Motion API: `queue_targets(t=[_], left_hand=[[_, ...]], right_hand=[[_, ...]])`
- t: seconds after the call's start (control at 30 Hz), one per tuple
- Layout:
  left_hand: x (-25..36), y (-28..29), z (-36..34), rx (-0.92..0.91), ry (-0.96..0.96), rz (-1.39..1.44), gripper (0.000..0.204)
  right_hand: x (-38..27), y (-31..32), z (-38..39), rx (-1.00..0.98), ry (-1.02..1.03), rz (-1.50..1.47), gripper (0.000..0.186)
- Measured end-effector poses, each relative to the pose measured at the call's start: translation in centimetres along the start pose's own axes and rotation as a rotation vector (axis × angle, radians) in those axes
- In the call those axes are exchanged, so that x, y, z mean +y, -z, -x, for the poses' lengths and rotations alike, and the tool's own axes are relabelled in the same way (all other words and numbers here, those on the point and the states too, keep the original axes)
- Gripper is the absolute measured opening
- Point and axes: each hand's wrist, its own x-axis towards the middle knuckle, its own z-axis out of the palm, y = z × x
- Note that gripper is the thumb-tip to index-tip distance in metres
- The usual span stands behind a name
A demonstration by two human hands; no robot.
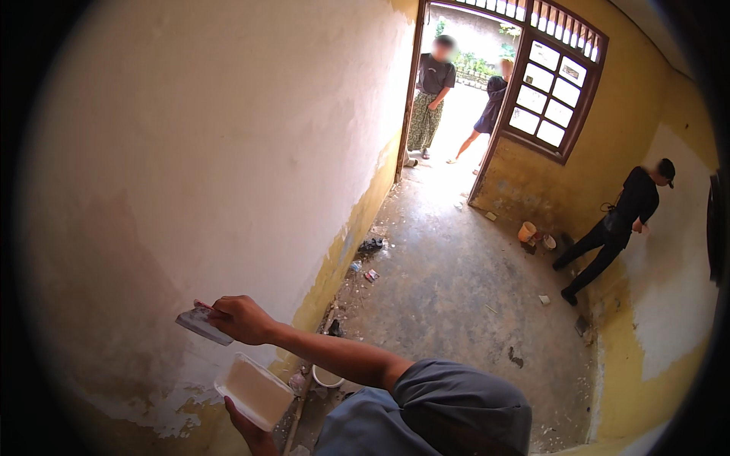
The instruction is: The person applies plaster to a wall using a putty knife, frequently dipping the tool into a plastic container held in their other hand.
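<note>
My right hand (245,319), on an outstretched arm, is closed around the handle of a wide putty knife (204,325). The grey blade is close to the left wall; whether it touches cannot be made out. Below it, my left hand (247,425) grips a white rectangular tray (255,391) from underneath and the side. Its inside looks pale, and I cannot tell how much filler is in it. The wall (205,167) bears a broad whitish coat with a darker, damp-looking patch by the knife. Yellow paint shows along the coat's ragged lower edge.
A white bucket (328,377) stands on the floor below my right arm. Debris lies along the wall's foot. At the right wall a person (625,213) in black stands near an orange bucket (527,232). Two people are at the open doorway (464,99).
</note>
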Motion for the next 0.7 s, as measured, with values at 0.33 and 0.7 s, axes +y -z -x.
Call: queue_targets(t=[0.33, 0.7], left_hand=[[-0.1, 0.1, -1.0, -0.053, -0.003, 0.009, 0.068], [0.8, -1.8, -1.4, 0.008, 0.036, -0.004, 0.070]], right_hand=[[-0.1, 0.3, 1.0, 0.012, -0.130, -0.022, 0.024], [-0.7, 0.9, 2.0, -0.066, -0.261, -0.120, 0.021]])
